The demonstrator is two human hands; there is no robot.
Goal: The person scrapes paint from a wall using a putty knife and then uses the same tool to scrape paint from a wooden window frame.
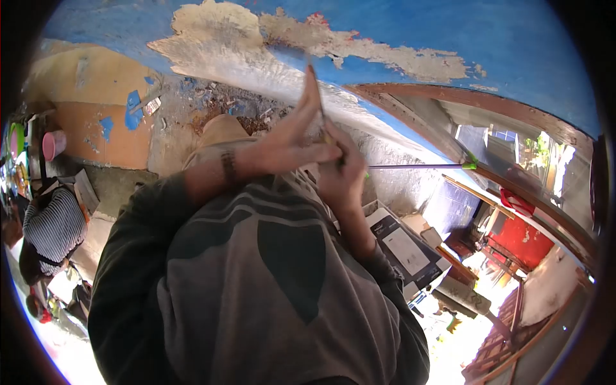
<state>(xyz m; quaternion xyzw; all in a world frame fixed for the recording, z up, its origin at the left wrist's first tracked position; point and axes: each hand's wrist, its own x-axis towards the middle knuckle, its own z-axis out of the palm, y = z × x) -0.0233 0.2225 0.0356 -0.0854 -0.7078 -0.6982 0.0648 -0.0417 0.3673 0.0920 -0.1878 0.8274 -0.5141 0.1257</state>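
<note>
Near the middle of the head view, my left hand (285, 146) has its fingers stretched upward and its thumb reaching across to my right hand (343, 165). The right fingers are curled round a thin dark tool (322, 115), whose shape is hard to make out through motion blur. Its upper part lies close against my left palm. Above both hands is a blue wall (398, 25) with a long bare patch (218, 35) where the paint has come off, rough and grey-beige with reddish bits along its edge.
Paint flakes and rubble (218, 102) lie below the wall. A purple stick (417, 167) with green ends is at the right, above a dark box (401, 247). A window frame (475, 102) stands upper right. At left are a pink cup (54, 145) and striped cloth (54, 224).
</note>
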